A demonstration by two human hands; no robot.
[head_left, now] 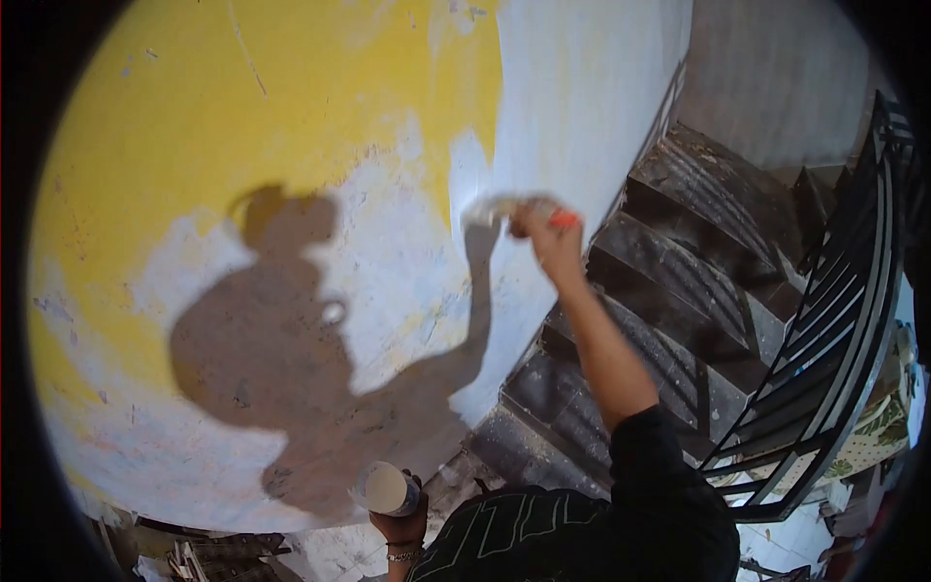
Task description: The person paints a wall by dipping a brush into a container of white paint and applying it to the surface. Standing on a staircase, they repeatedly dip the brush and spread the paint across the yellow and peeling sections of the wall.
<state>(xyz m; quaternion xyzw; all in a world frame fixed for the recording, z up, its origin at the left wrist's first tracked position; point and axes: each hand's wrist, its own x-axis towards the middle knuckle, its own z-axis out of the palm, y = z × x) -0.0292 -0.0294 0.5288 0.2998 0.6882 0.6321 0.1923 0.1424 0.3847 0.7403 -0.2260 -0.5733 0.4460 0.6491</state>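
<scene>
My right hand (550,236) is wrapped round a paintbrush (504,207) with an orange-red part on its handle. The pale bristles meet the wall (572,107) beside the border between yellow paint and fresh white. Low in the view, my left hand (400,524) holds a cup of whitish paint (386,488) upright, its open top facing the camera. My shadow falls across the patchy yellow and white part of the wall, and the shadow of my arm reaches up to the brush.
Dark, paint-speckled stairs (669,310) rise to the right of the wall. A black metal railing (839,320) curves along their right side. Behind it lies a patterned cloth (878,427). Debris (194,558) lies at the wall's foot, lower left.
</scene>
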